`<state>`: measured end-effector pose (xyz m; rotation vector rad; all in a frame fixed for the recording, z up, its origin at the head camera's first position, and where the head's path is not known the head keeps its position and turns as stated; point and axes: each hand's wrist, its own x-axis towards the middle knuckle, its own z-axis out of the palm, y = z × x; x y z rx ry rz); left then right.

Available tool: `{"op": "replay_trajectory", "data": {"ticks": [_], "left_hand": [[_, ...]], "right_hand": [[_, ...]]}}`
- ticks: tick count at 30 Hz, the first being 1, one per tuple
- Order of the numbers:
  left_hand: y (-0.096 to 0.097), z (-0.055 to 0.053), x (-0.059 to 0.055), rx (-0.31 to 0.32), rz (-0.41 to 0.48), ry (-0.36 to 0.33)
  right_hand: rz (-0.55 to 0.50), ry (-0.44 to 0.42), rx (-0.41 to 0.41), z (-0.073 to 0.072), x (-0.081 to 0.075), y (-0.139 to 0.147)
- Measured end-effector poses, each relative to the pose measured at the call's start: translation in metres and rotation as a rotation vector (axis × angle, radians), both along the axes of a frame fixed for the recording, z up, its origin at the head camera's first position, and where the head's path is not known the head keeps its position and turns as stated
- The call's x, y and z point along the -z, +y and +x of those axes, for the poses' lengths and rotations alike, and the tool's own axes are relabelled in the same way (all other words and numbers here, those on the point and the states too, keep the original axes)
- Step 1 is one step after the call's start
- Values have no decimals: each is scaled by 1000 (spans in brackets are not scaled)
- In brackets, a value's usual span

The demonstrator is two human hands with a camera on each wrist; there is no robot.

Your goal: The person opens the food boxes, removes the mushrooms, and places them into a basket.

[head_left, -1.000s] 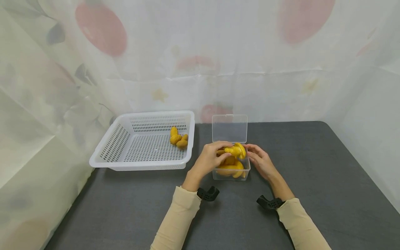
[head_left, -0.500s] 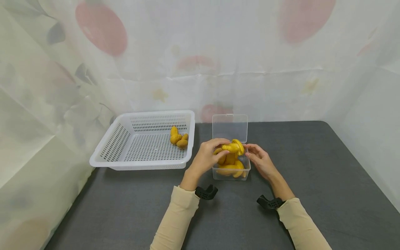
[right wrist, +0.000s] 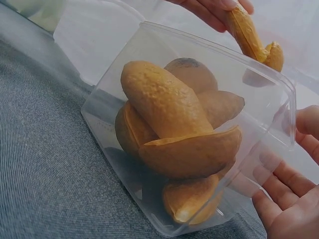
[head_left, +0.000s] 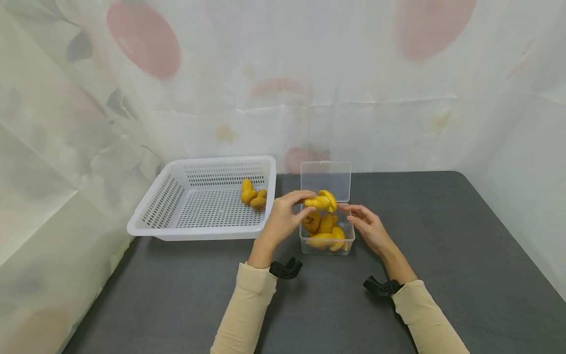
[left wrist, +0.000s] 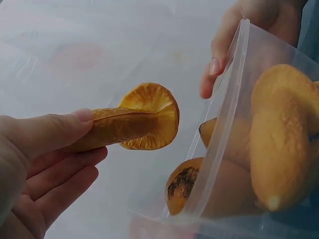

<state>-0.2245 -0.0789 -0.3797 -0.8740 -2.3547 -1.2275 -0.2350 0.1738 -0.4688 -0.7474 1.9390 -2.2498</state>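
Mushroom: left hand pinches it, now farther left, seemingly clear of box. Right hand: alongside, fingers loosely parted.

No text, label, brand, number or sign can be read.

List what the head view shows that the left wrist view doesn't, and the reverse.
Only the head view: the basket with its mushrooms, both sleeves and the black straps.

Only the left wrist view: the gills under the cap of the held mushroom, and the pale tip of one lying in the box.

Both: the left hand pinching that mushroom by its stem, the box holding others, and the right hand beside it.
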Motion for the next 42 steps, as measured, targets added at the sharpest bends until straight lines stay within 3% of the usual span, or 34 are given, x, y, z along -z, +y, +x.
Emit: {"op": "replay_trajectory", "data": {"ticks": [18,25,32,42], "left_hand": [[-28,-10,0,-97,84,110],[-43,-12,-1,-134,151,96],[-56,-11,-2,-212,217,20],[-69,-10,-4,-271,295,-16]], "right_hand": [[-19,28,-10,-1,0,0],[-11,27,-9,-1,1,0],[-22,23,-15,-1,0,0],[-6,23,-11,-1,1,1]]}}
